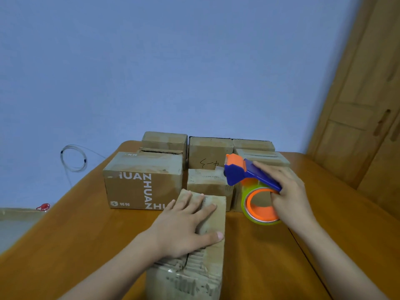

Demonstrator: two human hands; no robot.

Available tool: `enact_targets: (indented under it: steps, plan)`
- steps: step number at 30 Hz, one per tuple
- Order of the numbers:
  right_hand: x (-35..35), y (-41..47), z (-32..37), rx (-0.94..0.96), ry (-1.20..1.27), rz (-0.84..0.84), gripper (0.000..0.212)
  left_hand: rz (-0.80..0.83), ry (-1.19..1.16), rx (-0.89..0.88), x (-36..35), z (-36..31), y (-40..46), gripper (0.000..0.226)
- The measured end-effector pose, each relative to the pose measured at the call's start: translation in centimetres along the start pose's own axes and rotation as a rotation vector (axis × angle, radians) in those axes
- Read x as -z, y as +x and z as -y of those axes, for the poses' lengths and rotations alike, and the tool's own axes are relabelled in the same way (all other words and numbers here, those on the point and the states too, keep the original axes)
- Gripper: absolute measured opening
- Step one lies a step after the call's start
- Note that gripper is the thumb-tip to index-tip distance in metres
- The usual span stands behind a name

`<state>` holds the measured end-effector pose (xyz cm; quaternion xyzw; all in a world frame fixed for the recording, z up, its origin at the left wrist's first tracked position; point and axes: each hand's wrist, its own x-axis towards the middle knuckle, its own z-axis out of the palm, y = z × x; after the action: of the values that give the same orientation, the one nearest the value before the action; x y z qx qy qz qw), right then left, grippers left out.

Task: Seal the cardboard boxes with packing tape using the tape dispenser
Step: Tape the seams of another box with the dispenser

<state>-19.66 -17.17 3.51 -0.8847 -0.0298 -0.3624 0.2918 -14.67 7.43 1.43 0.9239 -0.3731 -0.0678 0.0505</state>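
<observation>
Item: worn brown cardboard box, long and narrow, lying lengthwise on the orange-brown wooden table directly before the person. Top surface scuffed, paper peeling at the near end. Left hand lies flat on its top, fingers straight and spread, thumb extended along the box's right side; the hand presses and grips nothing.

Item: blue-and-orange plastic tape dispenser, loaded with a roll of clear, yellowish packing tape on an orange core. Held in the air to the right of the narrow box, orange head pointing up and left towards the rear boxes. Right hand is wrapped round the blue handle, fingers curled about it, fingertips reaching into the roll's core.

Stock behind: large brown carton printed "ZHUAN ZHUAN" in white, left of centre; small plain cardboard box just beside it, touching the far end of the narrow box; taller box with handwritten mark behind that; further plain boxes stacked at the back and right, partly hidden by the dispenser.

Surroundings: blue wall; coil of thin clear cable hanging on the wall, left; wooden panelled door, right; small red object at lower left, too blurred to identify.
</observation>
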Motion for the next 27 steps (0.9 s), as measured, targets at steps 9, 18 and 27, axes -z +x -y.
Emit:
enact_targets:
  steps: [9,18,27]
  plan:
    - [0.7,1.1,0.7,0.03,0.07,0.018,0.081,0.015,0.054,0.102,-0.4,-3.7,0.6,0.075]
    - [1.2,1.6,1.4,0.116,0.056,0.035,0.092,-0.566,-0.965,0.113,3.3,-1.5,0.5,0.031]
    - [1.9,1.8,1.8,0.168,0.027,-0.012,0.09,-0.342,-1.505,0.06,6.3,-2.1,0.6,0.027]
